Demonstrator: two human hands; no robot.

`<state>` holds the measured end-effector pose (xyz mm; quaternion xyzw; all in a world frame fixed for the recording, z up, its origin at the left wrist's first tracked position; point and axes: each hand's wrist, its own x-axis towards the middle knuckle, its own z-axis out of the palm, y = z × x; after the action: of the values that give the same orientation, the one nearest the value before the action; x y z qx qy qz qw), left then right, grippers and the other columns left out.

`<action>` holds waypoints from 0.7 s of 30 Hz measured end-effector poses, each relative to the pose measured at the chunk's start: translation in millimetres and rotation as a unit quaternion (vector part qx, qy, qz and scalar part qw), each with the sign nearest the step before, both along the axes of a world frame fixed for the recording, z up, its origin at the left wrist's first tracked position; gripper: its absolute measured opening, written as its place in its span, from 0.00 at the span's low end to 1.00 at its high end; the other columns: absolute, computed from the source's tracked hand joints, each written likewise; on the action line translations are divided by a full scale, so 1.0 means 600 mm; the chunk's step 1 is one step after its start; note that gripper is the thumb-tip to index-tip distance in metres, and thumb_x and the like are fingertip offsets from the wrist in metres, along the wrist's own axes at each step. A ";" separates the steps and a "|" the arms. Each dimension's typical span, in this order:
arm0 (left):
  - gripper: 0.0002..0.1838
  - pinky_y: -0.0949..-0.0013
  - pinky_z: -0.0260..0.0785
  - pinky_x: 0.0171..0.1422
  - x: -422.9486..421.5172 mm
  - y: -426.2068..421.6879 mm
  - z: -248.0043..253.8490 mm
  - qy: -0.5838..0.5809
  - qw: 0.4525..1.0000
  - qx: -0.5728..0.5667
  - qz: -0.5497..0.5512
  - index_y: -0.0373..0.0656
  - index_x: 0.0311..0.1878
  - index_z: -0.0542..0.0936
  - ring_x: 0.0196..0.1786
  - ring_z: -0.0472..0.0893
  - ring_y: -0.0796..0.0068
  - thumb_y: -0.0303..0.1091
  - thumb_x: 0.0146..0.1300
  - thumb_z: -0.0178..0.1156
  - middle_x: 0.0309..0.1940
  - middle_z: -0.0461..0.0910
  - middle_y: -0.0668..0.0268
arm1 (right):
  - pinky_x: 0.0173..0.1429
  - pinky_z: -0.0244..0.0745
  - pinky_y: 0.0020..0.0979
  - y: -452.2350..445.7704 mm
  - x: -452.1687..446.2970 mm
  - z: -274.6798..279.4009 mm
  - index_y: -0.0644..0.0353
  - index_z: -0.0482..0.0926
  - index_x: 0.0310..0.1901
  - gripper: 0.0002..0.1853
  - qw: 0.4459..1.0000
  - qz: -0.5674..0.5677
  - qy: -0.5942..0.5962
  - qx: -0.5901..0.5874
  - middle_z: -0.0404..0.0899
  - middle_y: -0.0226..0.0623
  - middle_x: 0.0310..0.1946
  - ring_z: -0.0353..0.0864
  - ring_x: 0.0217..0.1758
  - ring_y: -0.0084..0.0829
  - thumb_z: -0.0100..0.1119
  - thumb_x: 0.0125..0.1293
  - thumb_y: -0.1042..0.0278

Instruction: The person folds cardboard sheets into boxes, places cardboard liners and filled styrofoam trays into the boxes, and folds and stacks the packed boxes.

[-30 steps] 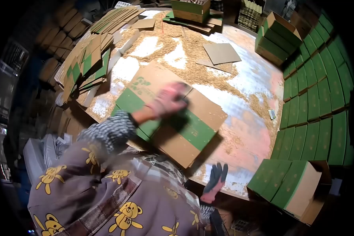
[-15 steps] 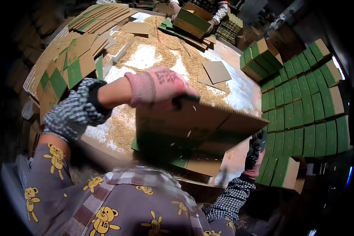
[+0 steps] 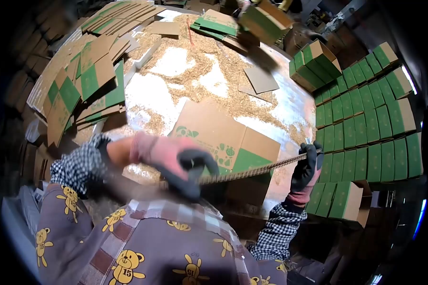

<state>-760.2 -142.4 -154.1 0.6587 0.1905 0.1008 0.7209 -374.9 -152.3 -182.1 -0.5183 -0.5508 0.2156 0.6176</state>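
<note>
A cardboard sheet (image 3: 257,170) is tilted nearly edge-on, its corrugated edge running across in front of my body. My left hand (image 3: 173,161), in a pink glove with dark fingers, is curled at its left end, thumb and fingers either side of the edge; motion blurs the hand. At the right end, my right hand (image 3: 306,168) is closed on the sheet. A small shiny thing shows at its fingertips, too small to name. Beyond the held sheet, a flattened green-and-brown carton (image 3: 211,126) with printed pictures lies on the table.
Wood shavings (image 3: 207,64) are scattered over the white tabletop (image 3: 176,61). Flattened cartons (image 3: 97,69) are heaped at the left. Green boxes (image 3: 361,114) stand in rows at the right. Across the table, a person handles a carton (image 3: 266,23). A loose cardboard piece (image 3: 260,80) lies nearer.
The held sheet has tipped from showing its broad face to nearly edge-on. My left hand has moved down towards my body. Across the table, the other person's carton has shifted right and turned.
</note>
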 end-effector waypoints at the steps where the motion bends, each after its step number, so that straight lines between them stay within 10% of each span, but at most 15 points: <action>1: 0.26 0.77 0.67 0.43 -0.003 0.016 -0.011 -0.039 0.994 -0.094 0.047 0.37 0.59 0.76 0.37 0.74 0.83 0.31 0.56 0.65 0.34 0.77 0.72 | 0.62 0.68 0.35 -0.002 0.005 -0.001 0.64 0.76 0.50 0.12 0.990 0.030 -0.133 0.046 0.70 0.37 0.54 0.74 0.55 0.30 0.50 0.73 0.67; 7: 0.20 0.75 0.70 0.44 0.020 -0.015 0.101 -0.098 0.918 0.063 0.379 0.37 0.55 0.76 0.38 0.77 0.81 0.34 0.62 0.63 0.34 0.78 0.71 | 0.73 0.58 0.37 -0.003 -0.022 0.074 0.62 0.54 0.71 0.42 0.887 0.331 0.309 -0.085 0.63 0.46 0.64 0.64 0.67 0.40 0.61 0.59 0.57; 9: 0.16 0.66 0.74 0.43 0.073 0.019 0.017 0.044 0.855 0.456 0.244 0.49 0.54 0.79 0.40 0.79 0.68 0.34 0.63 0.58 0.42 0.76 0.65 | 0.76 0.52 0.41 0.018 -0.078 0.060 0.61 0.52 0.72 0.45 0.981 0.075 0.126 -0.129 0.59 0.48 0.68 0.59 0.71 0.44 0.63 0.57 0.57; 11: 0.20 0.63 0.74 0.50 0.093 0.026 -0.023 0.269 0.728 0.630 -0.009 0.52 0.56 0.79 0.45 0.79 0.60 0.34 0.58 0.59 0.45 0.75 0.60 | 0.77 0.44 0.44 0.027 -0.166 0.078 0.58 0.57 0.72 0.42 0.978 0.003 -0.196 0.070 0.57 0.50 0.70 0.54 0.75 0.43 0.65 0.59 0.60; 13: 0.37 0.55 0.66 0.65 0.042 0.032 -0.011 0.116 0.858 0.500 0.003 0.59 0.65 0.73 0.61 0.71 0.54 0.36 0.45 0.67 0.60 0.71 0.55 | 0.78 0.36 0.49 0.026 -0.136 0.074 0.59 0.54 0.73 0.46 0.810 -0.154 -0.540 0.169 0.52 0.49 0.73 0.46 0.78 0.48 0.67 0.56 0.59; 15: 0.46 0.44 0.56 0.70 -0.017 0.011 0.041 0.200 0.772 0.602 -0.022 0.60 0.69 0.68 0.70 0.60 0.42 0.42 0.40 0.73 0.69 0.60 0.51 | 0.77 0.37 0.53 0.042 -0.119 -0.003 0.56 0.56 0.73 0.46 0.857 -0.155 -0.489 0.039 0.53 0.49 0.72 0.45 0.77 0.49 0.69 0.53 0.57; 16: 0.51 0.35 0.47 0.72 -0.023 0.004 0.024 0.170 0.870 0.463 -0.021 0.58 0.72 0.63 0.73 0.51 0.36 0.46 0.42 0.75 0.73 0.52 0.49 | 0.74 0.43 0.59 0.056 -0.130 -0.018 0.55 0.66 0.67 0.40 0.806 -0.220 -0.548 -0.045 0.60 0.46 0.68 0.51 0.75 0.50 0.67 0.52 0.56; 19: 0.49 0.52 0.53 0.74 0.010 0.017 -0.044 0.103 0.892 0.380 0.223 0.45 0.73 0.60 0.73 0.57 0.49 0.51 0.51 0.72 0.71 0.55 0.49 | 0.70 0.49 0.60 0.057 -0.148 0.060 0.60 0.70 0.61 0.36 0.782 -0.200 -0.584 -0.087 0.64 0.47 0.63 0.60 0.68 0.51 0.69 0.51 0.55; 21: 0.47 0.60 0.58 0.72 0.029 0.043 -0.054 0.097 0.908 0.200 0.355 0.38 0.71 0.60 0.68 0.64 0.54 0.51 0.53 0.70 0.66 0.61 0.48 | 0.68 0.52 0.60 0.032 -0.121 0.091 0.63 0.68 0.60 0.38 0.889 -0.047 -0.431 -0.144 0.66 0.49 0.61 0.64 0.64 0.52 0.71 0.48 0.55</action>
<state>-743.0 -116.8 -186.6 0.6847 0.4564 0.3214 0.4687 -447.6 -133.2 -127.6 -0.6683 -0.7014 0.0185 0.2473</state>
